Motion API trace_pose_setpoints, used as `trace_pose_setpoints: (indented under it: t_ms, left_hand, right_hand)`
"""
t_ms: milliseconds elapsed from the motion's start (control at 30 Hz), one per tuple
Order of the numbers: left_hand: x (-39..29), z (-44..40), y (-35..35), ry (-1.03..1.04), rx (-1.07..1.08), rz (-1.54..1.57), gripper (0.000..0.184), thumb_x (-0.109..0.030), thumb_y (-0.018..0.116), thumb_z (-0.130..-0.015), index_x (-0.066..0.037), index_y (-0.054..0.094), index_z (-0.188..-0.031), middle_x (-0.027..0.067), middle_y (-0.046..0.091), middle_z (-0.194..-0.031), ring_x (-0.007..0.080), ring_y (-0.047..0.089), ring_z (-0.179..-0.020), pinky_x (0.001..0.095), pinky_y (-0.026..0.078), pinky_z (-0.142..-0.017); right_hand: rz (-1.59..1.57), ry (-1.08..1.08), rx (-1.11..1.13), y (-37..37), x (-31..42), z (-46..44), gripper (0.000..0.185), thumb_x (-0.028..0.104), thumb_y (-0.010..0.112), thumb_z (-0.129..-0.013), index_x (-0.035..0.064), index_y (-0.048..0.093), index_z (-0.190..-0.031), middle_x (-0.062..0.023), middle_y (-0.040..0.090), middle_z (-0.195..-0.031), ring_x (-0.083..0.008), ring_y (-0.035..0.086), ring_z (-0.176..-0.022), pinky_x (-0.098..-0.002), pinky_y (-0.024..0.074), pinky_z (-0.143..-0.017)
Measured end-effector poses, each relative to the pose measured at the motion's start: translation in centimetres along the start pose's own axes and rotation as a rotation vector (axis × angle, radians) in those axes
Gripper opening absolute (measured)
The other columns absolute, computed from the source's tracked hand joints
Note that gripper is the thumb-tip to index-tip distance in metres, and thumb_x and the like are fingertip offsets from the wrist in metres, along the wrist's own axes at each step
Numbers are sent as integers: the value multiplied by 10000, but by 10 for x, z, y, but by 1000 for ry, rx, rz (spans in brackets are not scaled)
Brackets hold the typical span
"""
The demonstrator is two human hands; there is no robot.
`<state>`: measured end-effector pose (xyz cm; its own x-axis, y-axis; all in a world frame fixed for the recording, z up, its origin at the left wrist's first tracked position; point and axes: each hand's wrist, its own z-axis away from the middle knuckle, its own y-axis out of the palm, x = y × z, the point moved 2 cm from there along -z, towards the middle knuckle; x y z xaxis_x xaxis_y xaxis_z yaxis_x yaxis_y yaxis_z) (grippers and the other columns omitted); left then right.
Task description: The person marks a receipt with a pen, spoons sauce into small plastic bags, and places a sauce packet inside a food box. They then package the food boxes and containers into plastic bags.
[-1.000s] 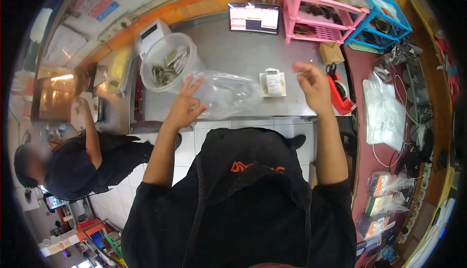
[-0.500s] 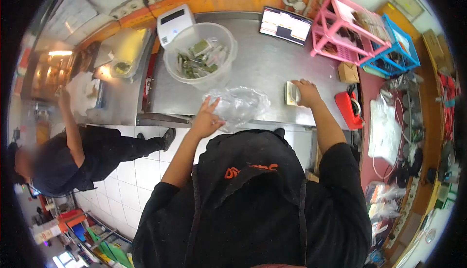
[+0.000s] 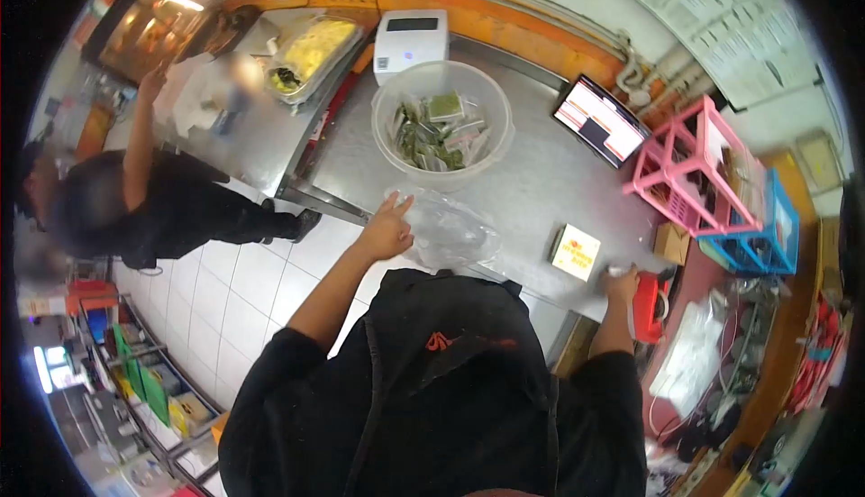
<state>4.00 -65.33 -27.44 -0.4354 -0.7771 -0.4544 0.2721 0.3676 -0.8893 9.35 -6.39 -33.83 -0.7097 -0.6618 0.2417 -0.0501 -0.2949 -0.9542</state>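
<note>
A crumpled clear plastic bag (image 3: 455,231) lies near the front edge of the metal counter. My left hand (image 3: 389,229) is at its left end, with two fingers stretched out and the others curled. Further right, a small white and yellow box with red print (image 3: 575,252) sits on the counter. My right hand (image 3: 622,282) is beside the red tape dispenser (image 3: 647,308), its fingers bent round something whitish that is too small to make out. A round clear tub (image 3: 441,127) of small green-filled packets stands behind the bag.
A white printer-like device (image 3: 411,39) is behind the tub. The tablet (image 3: 600,121), pink rack (image 3: 698,173), blue rack (image 3: 770,227) and brown box (image 3: 671,243) stand to the right. Another person (image 3: 135,195) works at the left counter, near a tray of yellow food (image 3: 315,51).
The view has turned, shifting the counter items. My right hand took hold of the small item on the counter, then moved right toward the dispenser; the box now shows yellow and red print. My left hand stays by the bag.
</note>
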Motion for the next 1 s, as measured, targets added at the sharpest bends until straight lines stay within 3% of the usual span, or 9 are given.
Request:
trace_pose_setpoints:
  t_ms: [200,267,333,400,467,567,700,867,1000]
  left_hand:
    - [16,-73,8,-21,92,-116,257,-313,679,-728,-67,666,-658,283,477,-1362,569,345,-1283,548,251,-1118]
    - [9,-107,11,16,130,-168,267,-330,680,-734,-70,671,-672,285,489,-1349,572,346,-1280,561,238,-1121]
    - [-5,-146,19,92,143,62,291,-337,678,-783,-62,666,-691,349,396,-1390,572,260,-1331,541,173,-1148]
    - [-35,-169,6,63,209,81,276,-305,700,-792,-65,653,-666,294,299,-1483,550,171,-1380,542,149,-1153]
    - [-56,-178,-2,161,-41,214,236,-286,725,-779,-90,683,-655,172,315,-1522,534,130,-1399,550,171,-1150]
    - [-80,-158,-32,226,-11,180,216,-262,757,-758,-83,692,-655,126,226,-1569,509,30,-1424,555,169,-1151]
    - [-79,-120,-12,182,151,101,218,-271,757,-765,-85,700,-668,111,206,-1578,505,13,-1427,563,160,-1149]
    - [-76,-103,12,123,246,57,228,-278,761,-764,-86,697,-661,101,178,-1587,496,-15,-1431,567,147,-1151]
    - [-82,-98,8,108,252,61,224,-279,776,-744,-92,693,-654,103,181,-1587,493,-9,-1432,565,138,-1154]
  right_hand:
    - [124,-194,115,-34,8,13,1251,199,907,-499,101,172,-1506,-255,341,-1452,-414,299,-1368,-472,303,-1119]
    - [-19,-455,-16,-50,16,18,1331,148,930,-420,96,168,-1511,-254,287,-1487,-425,231,-1397,-483,252,-1146]
    - [-94,-523,25,-61,30,28,1312,161,928,-426,95,188,-1507,-247,289,-1487,-428,240,-1392,-488,241,-1150]
    - [-134,-678,93,-54,45,37,1292,191,931,-422,103,224,-1500,-233,287,-1492,-431,245,-1389,-496,226,-1154]
    - [-11,-744,201,-45,71,40,1318,249,946,-392,136,239,-1498,-216,278,-1506,-433,226,-1400,-503,220,-1153]
    - [201,-803,290,-26,100,39,1374,258,948,-378,229,173,-1513,-174,289,-1500,-411,238,-1398,-589,235,-1120]
    - [276,-870,445,-12,110,29,1299,211,901,-416,173,196,-1506,-177,357,-1425,-396,313,-1339,-529,278,-1111]
    - [-97,-695,446,-37,111,32,1137,151,799,-518,83,205,-1485,-222,420,-1324,-389,423,-1200,-443,365,-1053]
    - [-531,-992,577,-51,187,82,1154,148,802,-520,39,178,-1484,-225,399,-1383,-342,426,-1284,-411,359,-1078]
